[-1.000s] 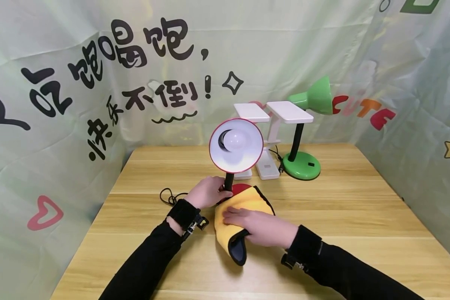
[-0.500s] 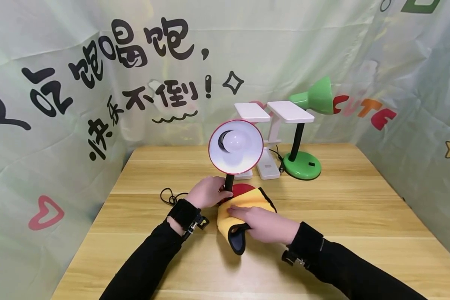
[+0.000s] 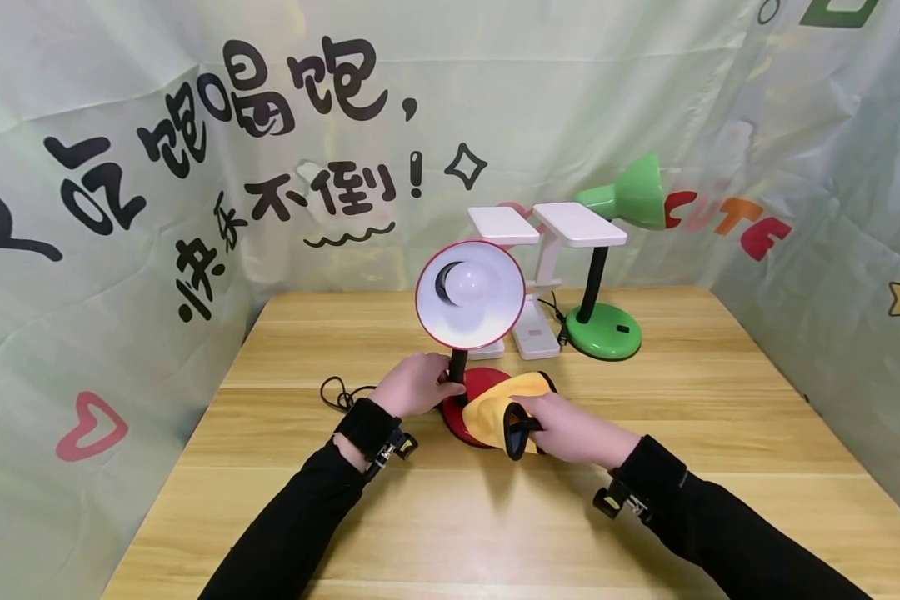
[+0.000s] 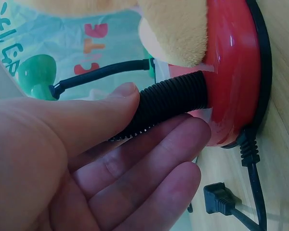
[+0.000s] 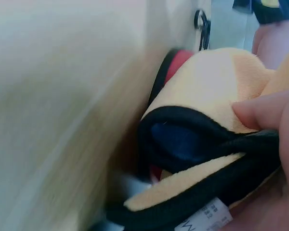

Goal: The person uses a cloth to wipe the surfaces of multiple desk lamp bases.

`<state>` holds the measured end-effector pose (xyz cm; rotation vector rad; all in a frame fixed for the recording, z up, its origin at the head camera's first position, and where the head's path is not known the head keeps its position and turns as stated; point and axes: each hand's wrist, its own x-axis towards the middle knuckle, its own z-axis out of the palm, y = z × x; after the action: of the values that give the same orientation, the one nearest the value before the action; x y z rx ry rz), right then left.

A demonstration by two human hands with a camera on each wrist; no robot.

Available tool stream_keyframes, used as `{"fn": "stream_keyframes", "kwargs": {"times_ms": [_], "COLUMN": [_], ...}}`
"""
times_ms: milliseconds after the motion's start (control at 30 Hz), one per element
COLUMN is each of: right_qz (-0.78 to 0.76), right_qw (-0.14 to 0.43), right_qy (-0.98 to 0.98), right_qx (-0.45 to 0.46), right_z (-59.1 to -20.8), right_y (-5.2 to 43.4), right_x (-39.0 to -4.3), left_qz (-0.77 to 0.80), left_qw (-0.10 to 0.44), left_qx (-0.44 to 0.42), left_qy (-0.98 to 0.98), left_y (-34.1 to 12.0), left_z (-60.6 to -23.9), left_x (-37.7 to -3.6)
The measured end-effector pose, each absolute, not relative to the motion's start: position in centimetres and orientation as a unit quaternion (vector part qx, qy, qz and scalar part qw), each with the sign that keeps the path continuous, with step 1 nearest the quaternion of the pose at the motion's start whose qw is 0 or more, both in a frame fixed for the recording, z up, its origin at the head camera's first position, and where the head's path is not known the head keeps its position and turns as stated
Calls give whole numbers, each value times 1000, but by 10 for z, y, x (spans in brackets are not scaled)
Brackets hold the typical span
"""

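Note:
A red desk lamp stands upright, its white-lined shade (image 3: pixel 471 294) and bulb facing the head camera. My left hand (image 3: pixel 414 385) holds the lamp's black ribbed neck (image 4: pixel 173 98) low down, thumb on one side and fingers on the other. On the right part of the red lamp base (image 3: pixel 480 382) lies a yellow cloth (image 3: pixel 487 414) with black edging and a dark blue reverse. My right hand (image 3: pixel 573 429) grips this cloth in a bunch against the base. In the right wrist view the cloth (image 5: pixel 197 82) is folded over, a white label (image 5: pixel 207 219) showing at its edge.
Behind stand two white lamps (image 3: pixel 579 223) and a green lamp (image 3: pixel 603 332). A black cord (image 3: pixel 337 393) lies on the wooden table (image 3: pixel 330 533) to the left; its plug (image 4: pixel 217 198) shows in the left wrist view. Printed fabric (image 3: pixel 420 100) hangs around the table.
My right hand has moved right and slightly away from me over the base with the cloth, uncovering the base's left and front parts. My left hand keeps its hold on the neck.

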<state>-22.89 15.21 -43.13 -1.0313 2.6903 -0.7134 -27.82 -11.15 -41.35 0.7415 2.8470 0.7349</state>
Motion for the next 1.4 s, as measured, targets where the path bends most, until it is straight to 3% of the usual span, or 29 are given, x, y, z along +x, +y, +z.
{"fn": "stream_keyframes", "kwargs": {"times_ms": [367,600,667,833,1167,1400], "right_qz": [-260,-284,-269,-240,-245,-209], "right_qw": [66,-34,-24,68,53,89], "right_qy": [910,928,928,912,916,923], "right_qx": [-316,-239,-258,-326,-313,-309], "right_z": [-431,-420,-423,-438,-442,-432], "right_y": [158,160,157,143,124,131], "right_x": [-262,-276,-277,-276,-300,-290], "left_qz": [243,254,253,240,232,246], "left_qw": [48,55,54,51,49,64], "left_qx": [245,249,253,262,263,264], "left_qy": [937,933,932,934,935,930], "left_y": [-112,-112,-112,-114,-117,-113], "left_z": [-414,-415,-415,-416,-417,-416], "left_x": [-278,-279,-280,-282,-281,-280]}}
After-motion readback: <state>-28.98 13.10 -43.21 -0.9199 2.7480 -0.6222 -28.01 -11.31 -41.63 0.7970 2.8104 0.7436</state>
